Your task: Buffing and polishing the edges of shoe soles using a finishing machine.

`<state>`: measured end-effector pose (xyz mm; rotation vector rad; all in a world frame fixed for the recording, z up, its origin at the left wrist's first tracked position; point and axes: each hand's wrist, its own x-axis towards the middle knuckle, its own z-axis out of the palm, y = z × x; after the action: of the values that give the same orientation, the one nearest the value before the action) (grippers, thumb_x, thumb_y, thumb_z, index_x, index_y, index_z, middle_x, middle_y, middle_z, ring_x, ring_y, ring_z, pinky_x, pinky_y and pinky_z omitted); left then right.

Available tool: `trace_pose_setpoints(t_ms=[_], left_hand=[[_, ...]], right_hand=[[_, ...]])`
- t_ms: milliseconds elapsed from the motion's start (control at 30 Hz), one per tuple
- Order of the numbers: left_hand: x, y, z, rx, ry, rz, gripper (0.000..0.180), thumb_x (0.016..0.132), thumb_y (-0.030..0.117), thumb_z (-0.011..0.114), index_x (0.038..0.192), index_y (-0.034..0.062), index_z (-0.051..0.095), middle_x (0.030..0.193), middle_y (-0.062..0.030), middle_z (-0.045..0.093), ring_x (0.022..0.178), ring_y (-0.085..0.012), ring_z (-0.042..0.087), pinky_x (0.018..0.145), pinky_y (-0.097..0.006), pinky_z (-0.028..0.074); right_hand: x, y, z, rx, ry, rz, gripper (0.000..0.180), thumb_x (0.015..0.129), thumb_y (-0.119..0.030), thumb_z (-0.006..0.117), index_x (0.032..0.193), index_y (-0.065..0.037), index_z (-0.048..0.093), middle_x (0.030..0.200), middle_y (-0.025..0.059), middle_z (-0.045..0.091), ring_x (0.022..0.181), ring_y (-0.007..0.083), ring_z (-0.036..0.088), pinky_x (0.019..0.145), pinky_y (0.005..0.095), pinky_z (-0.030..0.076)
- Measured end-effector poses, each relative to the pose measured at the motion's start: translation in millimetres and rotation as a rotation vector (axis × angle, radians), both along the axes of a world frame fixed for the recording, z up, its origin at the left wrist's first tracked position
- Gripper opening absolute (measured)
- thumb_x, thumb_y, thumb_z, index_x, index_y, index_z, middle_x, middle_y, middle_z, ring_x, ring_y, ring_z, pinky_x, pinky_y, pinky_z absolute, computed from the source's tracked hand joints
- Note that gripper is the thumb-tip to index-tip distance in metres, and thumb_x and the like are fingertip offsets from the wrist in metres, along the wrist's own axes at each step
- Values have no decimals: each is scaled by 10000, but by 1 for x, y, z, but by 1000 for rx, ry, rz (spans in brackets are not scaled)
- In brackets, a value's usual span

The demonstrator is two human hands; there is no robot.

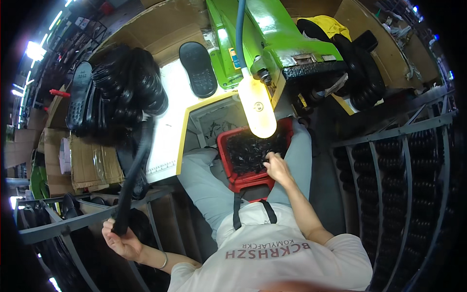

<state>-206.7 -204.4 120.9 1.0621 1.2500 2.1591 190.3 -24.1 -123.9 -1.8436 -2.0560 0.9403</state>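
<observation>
The left hand (122, 239) has its grip closed around a long black strip (134, 175), which rises from it toward the pile of black soles (130, 82) on the desk (170, 104). The right hand (277, 168) reaches into the red bin (243, 181) on the lap, its grip curled among small black pieces (245, 152); whether it holds one cannot be told.

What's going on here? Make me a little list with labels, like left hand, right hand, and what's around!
left hand: holds the lower end of a long black sole
right hand: reaches into a red basket of small black pieces on the lap
lamp: lit, above the basket
machine: green, behind the lamp
table: white, with stacked black soles
</observation>
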Motion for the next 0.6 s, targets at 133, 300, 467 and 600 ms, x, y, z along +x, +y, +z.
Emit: trace_pose_setpoints(t_ms=[133, 300, 467, 600], left_hand=[[28, 39, -41, -245, -75, -84, 163, 895, 140, 650, 895, -4, 573, 899, -86, 537, 823, -165, 503, 731, -267, 414], [88, 109, -109, -497, -454, -370, 75, 876, 53, 638, 898, -18, 622, 903, -69, 598, 795, -122, 523, 718, -228, 402], [165, 162, -119, -440, -630, -692, 153, 905, 125, 628, 961, -7, 575, 881, -46, 578, 831, -133, 555, 787, -282, 462], [211, 192, -105, -258, -85, -647, 535, 661, 181, 890, 1018, 24, 524, 959, -57, 620, 915, -118, 578, 827, -261, 467]], right_hand=[[27, 19, 11, 107, 563, -160, 673, 807, -110, 729, 1392, -71, 398, 1383, 193, 407, 1035, 308, 598, 799, 355, 532], [25, 39, 55, -45, 1362, -182, 1068, 707, -382, 841, 1516, -119, 196, 1483, 167, 303, 1251, 308, 469, 897, 367, 510], [56, 57, 73, 336, 1353, -378, 928, 671, -357, 874, 1391, -47, 376, 1311, 111, 456, 1141, 220, 520, 967, 327, 439], [73, 69, 106, 585, 1163, -380, 990, 741, -336, 829, 1474, -38, 235, 1416, 121, 354, 1247, 264, 442, 1045, 372, 369]])
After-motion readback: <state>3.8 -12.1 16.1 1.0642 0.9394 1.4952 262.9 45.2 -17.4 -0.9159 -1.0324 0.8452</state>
